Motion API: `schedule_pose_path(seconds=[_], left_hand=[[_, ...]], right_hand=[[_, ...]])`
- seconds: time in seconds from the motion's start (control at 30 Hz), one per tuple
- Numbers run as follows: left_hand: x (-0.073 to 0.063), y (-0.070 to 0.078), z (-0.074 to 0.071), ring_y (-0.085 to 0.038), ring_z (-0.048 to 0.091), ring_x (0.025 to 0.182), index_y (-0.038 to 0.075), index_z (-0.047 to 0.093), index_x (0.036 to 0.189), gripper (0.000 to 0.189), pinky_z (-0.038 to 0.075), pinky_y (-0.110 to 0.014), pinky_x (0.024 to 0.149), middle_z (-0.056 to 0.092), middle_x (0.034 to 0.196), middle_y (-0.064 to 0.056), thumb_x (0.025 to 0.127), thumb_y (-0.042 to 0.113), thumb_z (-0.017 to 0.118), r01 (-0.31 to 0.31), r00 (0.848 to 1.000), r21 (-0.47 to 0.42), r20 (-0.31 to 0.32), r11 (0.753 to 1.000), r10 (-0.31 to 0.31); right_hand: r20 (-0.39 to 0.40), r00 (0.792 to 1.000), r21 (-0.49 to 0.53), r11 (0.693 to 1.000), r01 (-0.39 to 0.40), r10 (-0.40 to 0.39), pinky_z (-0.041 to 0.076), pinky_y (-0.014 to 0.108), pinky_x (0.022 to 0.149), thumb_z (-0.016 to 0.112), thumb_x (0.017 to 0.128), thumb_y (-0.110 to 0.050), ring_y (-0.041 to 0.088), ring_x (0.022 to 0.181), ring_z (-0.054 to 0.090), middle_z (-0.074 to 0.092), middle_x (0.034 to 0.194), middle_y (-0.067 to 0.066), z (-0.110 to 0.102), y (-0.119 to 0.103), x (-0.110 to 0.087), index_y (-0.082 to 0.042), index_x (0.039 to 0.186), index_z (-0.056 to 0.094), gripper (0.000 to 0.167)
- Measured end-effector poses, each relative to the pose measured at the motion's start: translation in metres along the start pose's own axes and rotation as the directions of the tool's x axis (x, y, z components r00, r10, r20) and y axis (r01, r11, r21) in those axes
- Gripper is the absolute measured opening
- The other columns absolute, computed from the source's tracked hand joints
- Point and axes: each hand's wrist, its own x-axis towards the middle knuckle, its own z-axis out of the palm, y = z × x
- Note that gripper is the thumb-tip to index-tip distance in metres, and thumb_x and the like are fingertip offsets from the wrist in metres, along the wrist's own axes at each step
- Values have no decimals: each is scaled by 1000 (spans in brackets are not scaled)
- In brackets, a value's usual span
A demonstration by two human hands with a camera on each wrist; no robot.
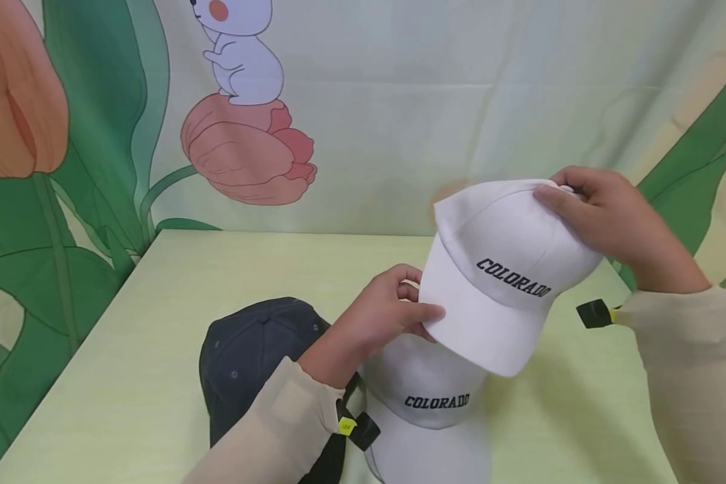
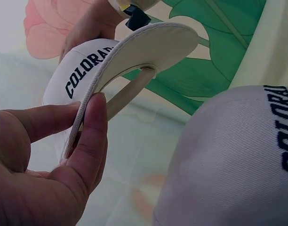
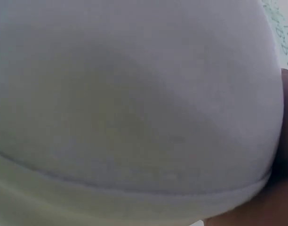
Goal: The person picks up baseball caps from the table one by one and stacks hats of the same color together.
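A white baseball cap (image 1: pixel 496 235) with COLORADO in dark letters hangs tilted above the table. My left hand (image 1: pixel 378 312) pinches the edge of its brim between thumb and fingers; the left wrist view shows the brim's underside (image 2: pixel 153 49) and the open inside of the cap. At the top of the crown, my right hand (image 1: pixel 611 218) grips the fabric. A second white COLORADO cap (image 1: pixel 426 370) sits below on the table, brim toward me and partly covered by the held cap. White fabric (image 3: pixel 134 94) fills most of the right wrist view.
To the left of the second white cap is a dark navy cap (image 1: pixel 254 356), partly behind my left forearm. The pale green table (image 1: pixel 157 336) ends at a backdrop (image 1: pixel 387 134) printed with tulips and a white animal. Small black devices are strapped at both wrists.
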Motion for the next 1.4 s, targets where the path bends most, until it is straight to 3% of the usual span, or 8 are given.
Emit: schedule_pose_path(seconds=[0.23, 0.57, 0.83, 1.07, 1.4], left_hand=[[-17, -11, -3, -22, 69, 72, 8, 44, 133, 57, 59, -39, 70, 60, 98, -16, 83, -3, 69, 2, 1000, 1, 11, 1000, -2], [-40, -29, -7, -22, 69, 71, 2, 42, 123, 51, 59, -39, 68, 60, 94, -16, 81, -5, 69, 7, 1000, -77, 17, 997, -6], [-47, -43, -14, -21, 69, 74, 0, 41, 118, 49, 59, -39, 66, 63, 96, -16, 79, -5, 70, 16, 999, -105, 41, 994, -11], [-51, -51, -19, -13, 64, 75, -5, 54, 113, 34, 54, -29, 65, 66, 92, -10, 85, 7, 70, 5, 1000, -29, -18, 1000, -6], [-56, -64, -20, -12, 65, 72, -5, 56, 113, 32, 54, -28, 61, 68, 93, -9, 87, 7, 69, 38, 999, -69, 18, 997, -37]], right_hand=[[2, 997, -15, 997, 80, -80, 52, 35, 54, 58, 92, -51, 22, 67, 60, 63, 88, 8, 14, -15, -5, -18, 95, 66, 34], [38, 988, -96, 984, 151, -148, 48, 32, 60, 60, 92, -48, 22, 81, 56, 67, 92, 6, 30, -30, -10, -23, 93, 68, 26], [79, 980, -111, 976, 189, -181, 47, 33, 60, 60, 92, -48, 21, 75, 57, 65, 84, 3, 44, -37, -13, -25, 88, 66, 24], [130, 973, -110, 973, 205, -190, 47, 32, 63, 62, 92, -47, 19, 76, 57, 65, 84, 0, 57, -35, -17, -27, 87, 66, 21], [170, 957, -87, 964, 252, -234, 48, 31, 61, 64, 91, -42, 18, 74, 58, 65, 82, 0, 69, -39, -21, -26, 84, 64, 17]])
